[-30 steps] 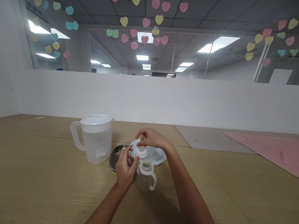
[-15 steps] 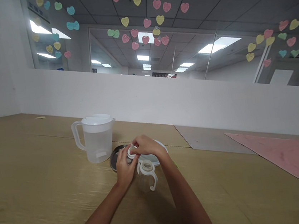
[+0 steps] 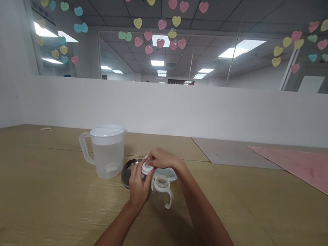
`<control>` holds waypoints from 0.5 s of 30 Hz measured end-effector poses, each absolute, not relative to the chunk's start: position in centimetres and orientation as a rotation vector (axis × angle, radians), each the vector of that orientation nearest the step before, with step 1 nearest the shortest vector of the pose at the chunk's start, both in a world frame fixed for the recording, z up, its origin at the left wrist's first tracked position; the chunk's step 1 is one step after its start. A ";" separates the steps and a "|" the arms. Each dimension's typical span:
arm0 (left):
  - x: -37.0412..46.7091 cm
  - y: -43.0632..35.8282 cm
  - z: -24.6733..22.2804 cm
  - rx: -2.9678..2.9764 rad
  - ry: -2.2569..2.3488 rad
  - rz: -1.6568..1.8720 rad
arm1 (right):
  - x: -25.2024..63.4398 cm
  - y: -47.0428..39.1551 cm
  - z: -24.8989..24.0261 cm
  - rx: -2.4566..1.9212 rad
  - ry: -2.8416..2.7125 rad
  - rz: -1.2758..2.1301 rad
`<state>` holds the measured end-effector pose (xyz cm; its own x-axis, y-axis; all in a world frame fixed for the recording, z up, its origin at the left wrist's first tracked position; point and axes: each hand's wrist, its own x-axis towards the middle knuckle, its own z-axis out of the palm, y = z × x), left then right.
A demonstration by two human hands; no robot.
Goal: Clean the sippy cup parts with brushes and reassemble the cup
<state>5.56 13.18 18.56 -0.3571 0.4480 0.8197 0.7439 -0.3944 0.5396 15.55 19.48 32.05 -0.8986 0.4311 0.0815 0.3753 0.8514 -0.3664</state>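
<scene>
White cap (image 3: 147,169), left hand (image 3: 137,186) gripping its left side, right hand (image 3: 162,158) pinching its top; bottle (image 3: 160,200) nearer

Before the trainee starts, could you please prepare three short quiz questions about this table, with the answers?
1. True or false: the mouth of the handled bottle is covered.
2. Seen from the camera, the pitcher stands: a) right of the bottle; b) left of the bottle; c) on the pink sheet.
3. What do the left hand and the right hand both touch?
Key: 1 false, it is open; 2 b; 3 the white top.
</scene>
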 end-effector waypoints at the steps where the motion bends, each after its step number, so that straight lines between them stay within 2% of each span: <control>1: 5.5 13.2 18.5 -1.623 -1.573 -1.825 | 15.6 19.6 32.0 -0.628 -2.865 0.528; 5: 5.4 13.2 18.4 -1.665 -1.552 -1.788 | 16.1 20.1 32.0 -0.622 -2.864 0.678; 12: 5.1 13.4 18.3 -1.742 -1.565 -1.773 | 17.1 20.8 32.1 -0.681 -2.739 1.168; 15: 4.9 13.6 18.2 -1.721 -1.608 -1.796 | 17.6 20.7 32.4 -0.833 -2.688 1.158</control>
